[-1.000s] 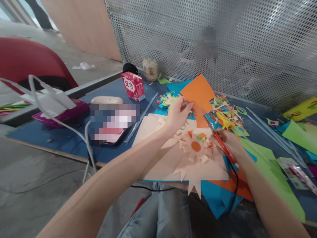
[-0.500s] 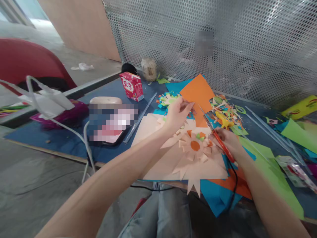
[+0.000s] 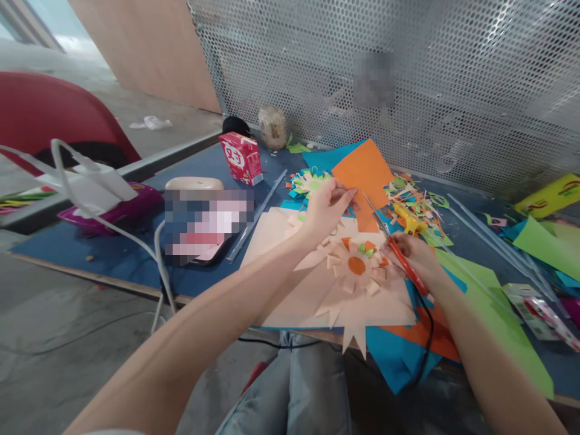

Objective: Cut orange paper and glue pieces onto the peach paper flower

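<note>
My left hand [image 3: 330, 205] pinches the lower left edge of an orange paper sheet [image 3: 366, 169], which is raised over the table. Red-handled scissors [image 3: 403, 263] are in my right hand [image 3: 414, 254], their blades pointing up and left at the sheet's lower part. Below the hands, a pale peach paper flower with an orange centre [image 3: 356, 266] lies on peach paper sheets [image 3: 290, 296]. A smaller blue, white and green paper flower [image 3: 308, 181] is just behind my left hand.
A phone [image 3: 208, 226], a pale case [image 3: 194, 183] and a red box [image 3: 241, 158] stand or lie to the left. Paper scraps [image 3: 419, 199] and a yellow glue gun [image 3: 408, 219] are behind my right hand. Green paper [image 3: 489, 302] lies right; a perforated metal panel [image 3: 294, 60] rises behind.
The orange sheet has tilted slightly, its upper corner moving a little right and down. Both hands keep nearly the same places and holds.
</note>
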Available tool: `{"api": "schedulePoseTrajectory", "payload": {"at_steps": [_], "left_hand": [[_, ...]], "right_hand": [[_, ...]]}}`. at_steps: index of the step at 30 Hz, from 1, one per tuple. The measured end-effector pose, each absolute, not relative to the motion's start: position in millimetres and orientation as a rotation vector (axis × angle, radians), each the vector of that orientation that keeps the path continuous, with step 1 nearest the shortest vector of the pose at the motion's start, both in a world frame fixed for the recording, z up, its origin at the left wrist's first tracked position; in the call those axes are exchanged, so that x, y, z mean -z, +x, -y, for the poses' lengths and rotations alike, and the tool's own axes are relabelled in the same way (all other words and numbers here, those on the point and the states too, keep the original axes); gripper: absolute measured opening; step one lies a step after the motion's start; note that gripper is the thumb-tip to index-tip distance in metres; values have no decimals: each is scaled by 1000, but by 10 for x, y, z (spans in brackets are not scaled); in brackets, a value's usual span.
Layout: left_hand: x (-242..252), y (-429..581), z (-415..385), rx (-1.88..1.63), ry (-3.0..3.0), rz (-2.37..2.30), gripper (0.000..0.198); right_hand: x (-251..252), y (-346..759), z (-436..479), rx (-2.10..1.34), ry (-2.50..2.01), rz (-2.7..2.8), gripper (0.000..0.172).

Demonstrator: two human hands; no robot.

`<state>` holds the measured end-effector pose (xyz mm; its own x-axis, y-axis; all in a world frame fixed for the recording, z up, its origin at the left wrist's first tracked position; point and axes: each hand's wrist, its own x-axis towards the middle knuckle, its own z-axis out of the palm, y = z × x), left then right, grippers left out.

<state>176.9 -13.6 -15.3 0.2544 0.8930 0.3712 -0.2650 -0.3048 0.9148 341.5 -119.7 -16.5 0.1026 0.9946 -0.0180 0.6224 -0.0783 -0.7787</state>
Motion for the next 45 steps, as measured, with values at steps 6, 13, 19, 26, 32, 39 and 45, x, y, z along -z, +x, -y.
{"api": "schedulePoseTrajectory", "payload": {"at_steps": [6, 13, 19, 26, 32, 39, 45], "left_hand": [[144, 1770, 130, -1296, 1385, -623, 10], [147, 1790, 125, -1300, 1376, -624, 14], [136, 1776, 141, -1281, 1419, -659, 18], [120, 1771, 171, -1251, 1455, -671, 19], [134, 1778, 157, -1243, 1453, -665, 16], [129, 1765, 149, -1258, 1497, -684, 18], [135, 1766, 163, -1264, 1496, -656, 18]], "right_hand": [[160, 3416, 1191, -737, -1782, 1602, 36], [175, 3423, 1211, -691, -1792, 1648, 35], [183, 3430, 1202, -720, -1769, 1640, 34], [235, 3475, 1168, -735, -1735, 1630, 36], [246, 3491, 1164, -720, -1743, 1641, 37], [203, 3457, 1184, -731, -1743, 1650, 38], [195, 3457, 1191, -770, -1735, 1639, 35]]}}
